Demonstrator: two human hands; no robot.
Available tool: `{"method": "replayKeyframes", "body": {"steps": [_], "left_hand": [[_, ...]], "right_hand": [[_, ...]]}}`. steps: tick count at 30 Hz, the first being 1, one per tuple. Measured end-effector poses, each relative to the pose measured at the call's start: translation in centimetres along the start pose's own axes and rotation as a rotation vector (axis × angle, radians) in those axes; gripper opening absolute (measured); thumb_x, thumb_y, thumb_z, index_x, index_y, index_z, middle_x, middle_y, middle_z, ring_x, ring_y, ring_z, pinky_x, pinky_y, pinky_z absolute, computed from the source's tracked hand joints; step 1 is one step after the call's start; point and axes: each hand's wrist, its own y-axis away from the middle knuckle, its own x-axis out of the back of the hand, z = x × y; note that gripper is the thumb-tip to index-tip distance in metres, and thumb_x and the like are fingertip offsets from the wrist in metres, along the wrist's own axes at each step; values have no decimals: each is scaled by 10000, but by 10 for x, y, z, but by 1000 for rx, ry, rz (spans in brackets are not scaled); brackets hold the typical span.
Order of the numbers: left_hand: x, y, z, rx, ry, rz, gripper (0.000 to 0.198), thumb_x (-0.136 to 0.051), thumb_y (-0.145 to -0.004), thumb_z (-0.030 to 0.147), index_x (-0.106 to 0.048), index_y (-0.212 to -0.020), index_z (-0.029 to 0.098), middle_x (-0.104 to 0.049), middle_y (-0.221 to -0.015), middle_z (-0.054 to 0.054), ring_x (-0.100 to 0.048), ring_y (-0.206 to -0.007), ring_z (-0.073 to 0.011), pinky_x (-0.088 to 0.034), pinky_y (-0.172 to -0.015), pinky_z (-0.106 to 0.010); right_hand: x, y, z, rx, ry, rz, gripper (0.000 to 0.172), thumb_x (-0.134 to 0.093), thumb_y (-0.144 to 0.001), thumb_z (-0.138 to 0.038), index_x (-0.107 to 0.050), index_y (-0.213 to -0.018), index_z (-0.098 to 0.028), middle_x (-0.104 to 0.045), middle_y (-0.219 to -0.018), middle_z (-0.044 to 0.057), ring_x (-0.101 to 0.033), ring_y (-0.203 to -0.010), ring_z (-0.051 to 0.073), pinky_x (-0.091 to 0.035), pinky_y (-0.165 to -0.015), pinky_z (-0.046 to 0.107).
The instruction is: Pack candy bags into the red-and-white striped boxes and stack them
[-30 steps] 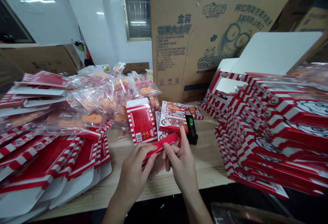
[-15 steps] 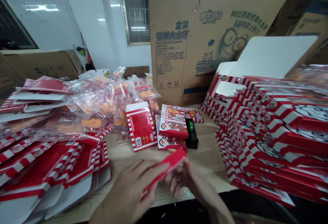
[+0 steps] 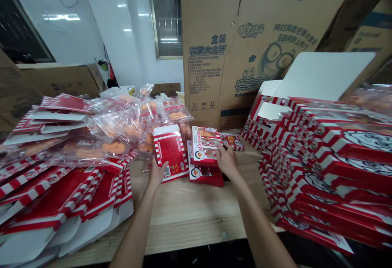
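My left hand (image 3: 157,173) grips the lower left corner of a red carton (image 3: 171,153), thumb on its face and fingers at its edge. The carton lies back side up, its white flap raised at the far end. My right hand (image 3: 227,161) is closed at the right edge of a windowed snack box (image 3: 206,147), printed red and white. That box rests on another windowed box (image 3: 204,175); a further box (image 3: 232,141) lies behind. The tape dispenser beside the stack is hidden by my right hand.
Flattened or unfilled red cartons (image 3: 70,202) are piled at left. Behind them sit clear bags of orange sweets (image 3: 122,125). Filled boxes (image 3: 324,170) stand in a tall stack at right. A big cardboard carton (image 3: 205,84) backs the wooden table (image 3: 190,215).
My hands have moved forward and apart from the near table edge. The red box they held there is no longer between them; each hand is now at a box farther back.
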Motion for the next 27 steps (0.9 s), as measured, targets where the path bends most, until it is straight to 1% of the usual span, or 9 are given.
{"method": "replayKeyframes", "body": {"steps": [4,9,11,13,16,19,22,24,27], "left_hand": [[10,15,-14,130,57,-32,269,-533,-800,371,-562,-951,150,-696,-859,-50,-679,-832,-205,-538,-728,-316],[49,57,0,222,106,4,464,-615,-742,422,-507,-1112,163,-673,-1053,-96,-636,-1001,-230,-510,-857,-365],[63,80,11,292,142,-41,492,-614,-744,452,-506,-1135,173,-674,-1065,-94,-624,-1032,-229,-501,-883,-359],[70,100,22,334,151,-126,522,-623,-737,468,-509,-1150,170,-669,-1087,-104,-614,-1052,-240,-504,-883,-358],[64,111,41,235,88,-87,587,-627,-746,450,-457,-1235,172,-653,-1116,-118,-619,-1037,-235,-518,-858,-327],[46,109,60,85,10,202,596,-529,-835,410,-327,-1354,198,-536,-1290,-118,-544,-1153,-203,-449,-953,-284],[33,108,69,-10,-48,384,586,-488,-868,376,-291,-1395,213,-380,-1429,-79,-308,-1341,-203,-270,-1096,-294],[31,109,67,-13,-28,371,531,-468,-874,396,-376,-1363,211,-457,-1377,-67,-309,-1341,-219,-255,-1107,-312],[38,103,63,49,75,256,484,-354,-900,458,-518,-1268,191,-649,-1141,-76,-532,-1165,-249,-421,-1004,-346]], "right_hand": [[-6,4,14,17,33,67,384,-456,-770,-278,-647,-1055,-106,-522,-1187,210,-441,-1161,361,-308,-982,546],[13,39,-12,215,-53,160,386,-450,-839,-336,-580,-1163,-171,-466,-1308,143,-374,-1262,283,-260,-1057,496],[12,67,-29,359,-229,64,402,-471,-866,-316,-505,-1258,-233,-461,-1340,103,-384,-1277,239,-283,-1070,452],[2,99,-43,401,-434,-127,515,-501,-873,-292,-362,-1369,-284,-432,-1389,78,-388,-1291,220,-336,-1056,416],[-15,136,-53,365,-606,-255,558,-497,-884,-242,-300,-1403,-297,-458,-1379,76,-456,-1247,219,-422,-998,379],[-21,148,-52,431,-577,-181,476,-506,-871,-183,-440,-1327,-305,-563,-1276,63,-519,-1182,222,-435,-983,381],[-11,143,-50,508,-542,-156,362,-506,-861,-150,-582,-1180,-302,-654,-1095,49,-596,-1040,202,-482,-890,334],[-2,139,-50,497,-565,-180,266,-493,-867,-156,-647,-1045,-279,-669,-948,40,-619,-896,176,-497,-785,286],[7,138,-54,374,-631,-232,201,-472,-887,-217,-670,-862,-240,-632,-767,19,-591,-738,145,-473,-676,242]]}}
